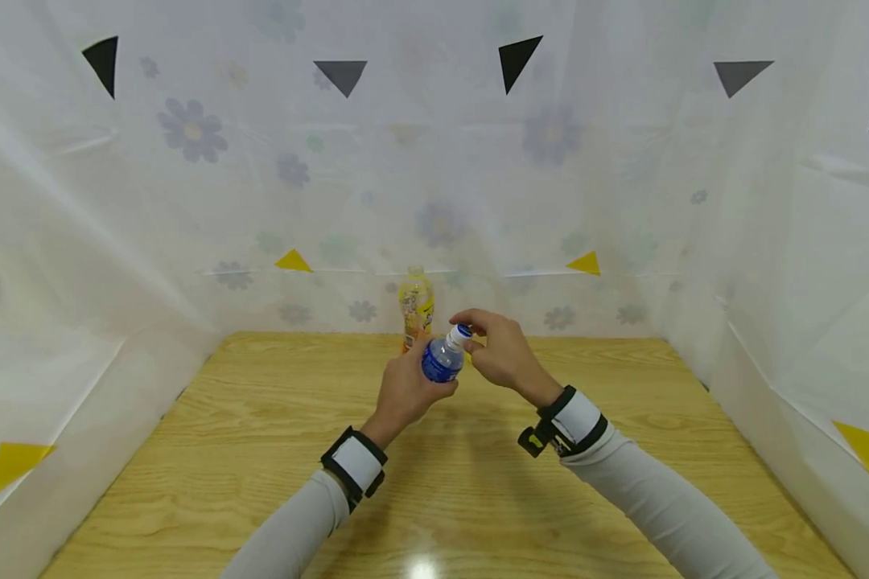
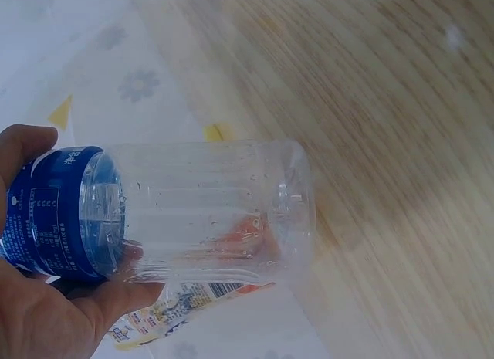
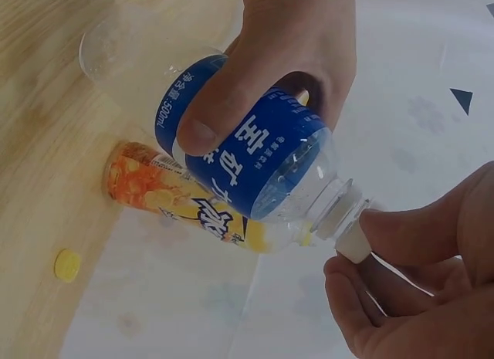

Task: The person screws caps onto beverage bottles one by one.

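My left hand (image 1: pixel 403 392) grips a clear plastic bottle (image 1: pixel 440 363) round its blue label, holding it tilted above the table. The bottle's bare lower half looks empty apart from droplets in the left wrist view. A white cap (image 3: pixel 353 242) with a blue top sits at the bottle's mouth. My right hand (image 1: pixel 505 352) pinches this cap between thumb and fingers. Whether the cap is loose on the neck I cannot tell. Behind the hands stands a yellow-and-orange juice bottle (image 1: pixel 416 304), its lower part partly hidden by my left hand; no cap shows on its neck.
A yellow bottle cap (image 3: pixel 67 265) lies on the wooden table (image 1: pixel 261 450) near the juice bottle. White flowered sheeting (image 1: pixel 434 177) closes off the back and both sides, with black, grey and yellow triangles on it.
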Demonstrator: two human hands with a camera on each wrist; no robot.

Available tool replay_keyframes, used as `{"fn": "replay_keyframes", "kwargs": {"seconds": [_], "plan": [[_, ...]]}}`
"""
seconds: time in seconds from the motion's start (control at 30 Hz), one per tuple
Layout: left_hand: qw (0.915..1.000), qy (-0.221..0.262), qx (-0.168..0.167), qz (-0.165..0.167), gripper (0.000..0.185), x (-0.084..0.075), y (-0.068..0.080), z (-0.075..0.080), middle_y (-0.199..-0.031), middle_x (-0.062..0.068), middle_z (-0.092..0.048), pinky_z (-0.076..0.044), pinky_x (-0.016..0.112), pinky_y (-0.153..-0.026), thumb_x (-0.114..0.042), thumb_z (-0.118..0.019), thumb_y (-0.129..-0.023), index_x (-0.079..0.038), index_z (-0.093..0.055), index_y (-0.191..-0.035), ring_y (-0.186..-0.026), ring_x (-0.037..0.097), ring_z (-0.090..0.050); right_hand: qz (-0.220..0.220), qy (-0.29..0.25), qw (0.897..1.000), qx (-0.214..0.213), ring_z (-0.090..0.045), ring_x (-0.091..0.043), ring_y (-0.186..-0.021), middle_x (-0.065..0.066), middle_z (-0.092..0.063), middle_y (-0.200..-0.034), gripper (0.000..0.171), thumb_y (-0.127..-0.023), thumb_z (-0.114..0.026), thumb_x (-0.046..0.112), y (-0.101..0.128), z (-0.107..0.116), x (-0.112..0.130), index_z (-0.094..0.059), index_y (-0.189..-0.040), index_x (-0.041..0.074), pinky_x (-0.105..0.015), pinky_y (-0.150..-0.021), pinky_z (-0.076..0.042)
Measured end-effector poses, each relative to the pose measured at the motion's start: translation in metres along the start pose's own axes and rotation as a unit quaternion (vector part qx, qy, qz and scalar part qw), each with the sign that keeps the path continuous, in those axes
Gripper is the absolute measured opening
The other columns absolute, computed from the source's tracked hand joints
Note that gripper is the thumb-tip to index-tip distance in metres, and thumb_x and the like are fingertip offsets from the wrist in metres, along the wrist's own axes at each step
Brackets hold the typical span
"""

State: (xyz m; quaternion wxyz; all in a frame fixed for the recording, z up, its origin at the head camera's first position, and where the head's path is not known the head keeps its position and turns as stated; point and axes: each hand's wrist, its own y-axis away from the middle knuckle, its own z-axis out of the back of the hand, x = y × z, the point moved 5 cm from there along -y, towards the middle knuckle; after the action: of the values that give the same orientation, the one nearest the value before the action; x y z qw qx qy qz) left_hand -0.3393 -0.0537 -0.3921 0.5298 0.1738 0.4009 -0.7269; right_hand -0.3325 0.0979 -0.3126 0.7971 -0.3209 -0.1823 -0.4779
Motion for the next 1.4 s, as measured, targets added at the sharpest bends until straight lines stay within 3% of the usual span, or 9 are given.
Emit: {"fn": "replay_keyframes", "kwargs": {"seconds": [0.57, 0.73, 1.03, 1.4], "plan": [[1.0000, 0.000, -0.002, -0.002, 0.069, -0.0007, -0.0010, 0.0007, -0.114, 0.013, -0.072, -0.058, 0.046, -0.081, -0.026, -0.088, -0.075, -0.014, -0.057, -0.135, -0.098, 0.029, -0.071, 0.004, -0.002, 1.000, -0.011, -0.068, -0.036, -0.112, -0.015, -0.070, -0.124, 0.035, -0.095, -0.060, 0.000, -0.0003, 0.0015, 0.0022, -0.066, -0.129, 0.004, -0.051, -0.094, -0.055], [1.0000, -0.001, 0.000, -0.001, 0.069, -0.0001, -0.0008, 0.0000, -0.114, 0.012, -0.072, -0.058, 0.045, -0.080, -0.026, -0.088, -0.075, -0.014, -0.057, -0.135, -0.097, 0.028, -0.071, -0.002, -0.001, 1.000, -0.018, -0.070, -0.033, -0.105, -0.015, -0.072, -0.116, 0.030, -0.096, -0.065, 0.008, -0.0007, 0.0010, 0.0005, -0.068, -0.125, 0.002, -0.049, -0.089, -0.057], [0.9999, -0.007, 0.007, 0.006, 0.070, 0.0010, -0.0005, -0.0017, -0.115, 0.012, -0.072, -0.058, 0.045, -0.081, -0.028, -0.088, -0.076, -0.014, -0.056, -0.136, -0.099, 0.028, -0.071, -0.018, 0.018, 0.999, -0.039, -0.068, -0.024, -0.084, -0.011, -0.072, -0.095, 0.026, -0.095, -0.072, 0.027, 0.0003, 0.0023, -0.0049, -0.069, -0.104, 0.003, -0.038, -0.070, -0.055], [0.9999, -0.008, 0.007, 0.003, 0.070, 0.0013, -0.0006, -0.0019, -0.116, 0.012, -0.071, -0.058, 0.045, -0.082, -0.029, -0.088, -0.076, -0.015, -0.056, -0.137, -0.100, 0.028, -0.071, -0.015, 0.022, 0.999, -0.044, -0.068, -0.024, -0.086, -0.010, -0.072, -0.095, 0.029, -0.095, -0.072, 0.031, 0.0007, 0.0014, -0.0064, -0.069, -0.104, 0.004, -0.039, -0.072, -0.055]]}}
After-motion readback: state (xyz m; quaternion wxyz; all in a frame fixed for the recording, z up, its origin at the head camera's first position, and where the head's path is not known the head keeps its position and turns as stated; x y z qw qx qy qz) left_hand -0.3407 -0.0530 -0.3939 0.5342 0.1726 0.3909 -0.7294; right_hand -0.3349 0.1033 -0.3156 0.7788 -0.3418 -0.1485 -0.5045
